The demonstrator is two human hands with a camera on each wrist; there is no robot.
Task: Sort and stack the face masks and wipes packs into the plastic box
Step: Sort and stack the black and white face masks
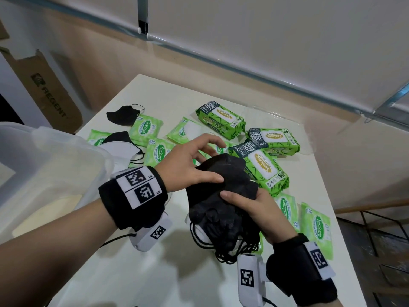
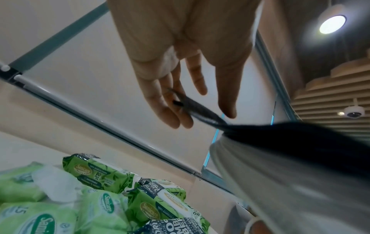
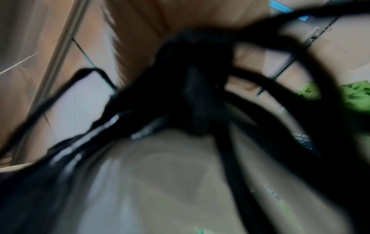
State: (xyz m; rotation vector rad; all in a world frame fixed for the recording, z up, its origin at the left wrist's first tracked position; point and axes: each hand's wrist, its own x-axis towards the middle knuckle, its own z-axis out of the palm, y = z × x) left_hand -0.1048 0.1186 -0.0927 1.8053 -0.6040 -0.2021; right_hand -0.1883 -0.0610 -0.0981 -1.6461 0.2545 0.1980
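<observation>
I hold a stack of black face masks [image 1: 223, 196] above the white table [image 1: 132, 273] with both hands. My right hand [image 1: 243, 202] grips its near side, thumb on top and fingers hidden beneath. My left hand [image 1: 212, 161] pinches the far edge, thumb across the top; the left wrist view shows that mask edge [image 2: 200, 109] lying against the fingers [image 2: 172, 114]. Blurred black ear loops [image 3: 190, 95] fill the right wrist view. The clear plastic box [image 1: 104, 160] stands at the left. Large dark-green wipes packs [image 1: 221, 118] and small light-green ones [image 1: 146, 127] lie scattered behind.
A lone black mask [image 1: 124, 115] and a black-and-white pair of masks [image 1: 124, 145] lie near the box. More small packs [image 1: 316, 227] sit by the table's right edge. A cardboard box [image 1: 44, 94] leans at the far left, and a metal frame [image 1: 376, 229] stands on the right.
</observation>
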